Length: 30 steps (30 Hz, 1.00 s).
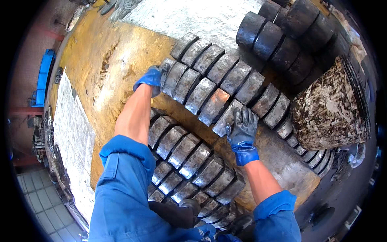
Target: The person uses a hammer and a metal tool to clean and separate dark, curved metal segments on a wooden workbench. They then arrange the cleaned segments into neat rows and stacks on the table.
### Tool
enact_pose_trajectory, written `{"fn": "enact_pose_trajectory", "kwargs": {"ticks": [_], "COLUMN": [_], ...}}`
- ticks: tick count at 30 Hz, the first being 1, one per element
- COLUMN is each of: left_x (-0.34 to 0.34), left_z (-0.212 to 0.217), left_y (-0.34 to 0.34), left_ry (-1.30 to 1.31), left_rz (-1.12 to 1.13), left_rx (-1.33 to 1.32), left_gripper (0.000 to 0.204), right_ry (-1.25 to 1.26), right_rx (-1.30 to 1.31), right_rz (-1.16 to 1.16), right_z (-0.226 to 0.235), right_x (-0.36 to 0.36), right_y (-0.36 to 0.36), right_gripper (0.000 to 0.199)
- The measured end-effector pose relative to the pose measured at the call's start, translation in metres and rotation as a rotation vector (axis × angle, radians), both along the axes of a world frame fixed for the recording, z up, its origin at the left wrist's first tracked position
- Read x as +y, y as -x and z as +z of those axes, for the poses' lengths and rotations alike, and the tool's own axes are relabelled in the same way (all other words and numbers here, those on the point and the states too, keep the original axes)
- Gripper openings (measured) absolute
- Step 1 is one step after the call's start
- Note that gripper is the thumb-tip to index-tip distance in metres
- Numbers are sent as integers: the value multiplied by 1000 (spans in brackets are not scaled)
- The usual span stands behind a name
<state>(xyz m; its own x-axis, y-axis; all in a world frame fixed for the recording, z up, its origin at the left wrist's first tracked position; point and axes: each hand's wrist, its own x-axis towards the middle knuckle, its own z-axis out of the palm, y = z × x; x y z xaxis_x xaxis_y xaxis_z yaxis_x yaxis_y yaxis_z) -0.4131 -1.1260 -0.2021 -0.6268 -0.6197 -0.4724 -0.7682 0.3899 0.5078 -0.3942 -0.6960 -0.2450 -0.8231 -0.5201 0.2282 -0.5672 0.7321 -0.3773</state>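
Both my hands wear dark-palmed blue gloves. My left hand [155,78] is at the left end of a row of curved, dark grey metal blocks [200,95], its fingers bent against the end block [167,71]. At the row's right end, my right hand [243,128] rests with fingers stretched out, touching the end block [226,119]. One block in this row has a rusty orange patch [220,97]. Just beyond, a second row of similar blocks [223,66] stands tight against it. The undersides of both hands are hidden.
More curved blocks [184,150] stand in rows close to my body. Larger dark blocks [268,37] are stacked at the far right. A stained, crusted bucket [322,109] stands on the right. Yellowish sheet [117,52] covers the surface, with a white area [74,133] at left.
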Motion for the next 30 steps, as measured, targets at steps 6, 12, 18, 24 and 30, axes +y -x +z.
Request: {"fn": "enact_pose_trajectory", "kwargs": {"ticks": [6,12,18,24,30], "left_x": [31,15,-4,-115,-139], "left_z": [-7,-25,-30,-122,-153], "left_y": [-9,-28,-45,-108,-118], "left_ry": [-281,-451,-512,-599,-592], "left_rz": [233,282,330,575,745], "left_rx": [207,356,421,529,433], "left_gripper": [54,42,40,50,72], "right_ry": [-14,-58,-39,11,-54], "right_rx": [-6,26,43,44,-15], "right_rz": [-44,-66,-68,-18,-60], "right_z": [-9,-17,-14,-6,-10], "right_x": [9,13,12,4,8], "right_y": [0,-3,-2,-1,-2], "right_gripper": [64,62,59,59,64]}}
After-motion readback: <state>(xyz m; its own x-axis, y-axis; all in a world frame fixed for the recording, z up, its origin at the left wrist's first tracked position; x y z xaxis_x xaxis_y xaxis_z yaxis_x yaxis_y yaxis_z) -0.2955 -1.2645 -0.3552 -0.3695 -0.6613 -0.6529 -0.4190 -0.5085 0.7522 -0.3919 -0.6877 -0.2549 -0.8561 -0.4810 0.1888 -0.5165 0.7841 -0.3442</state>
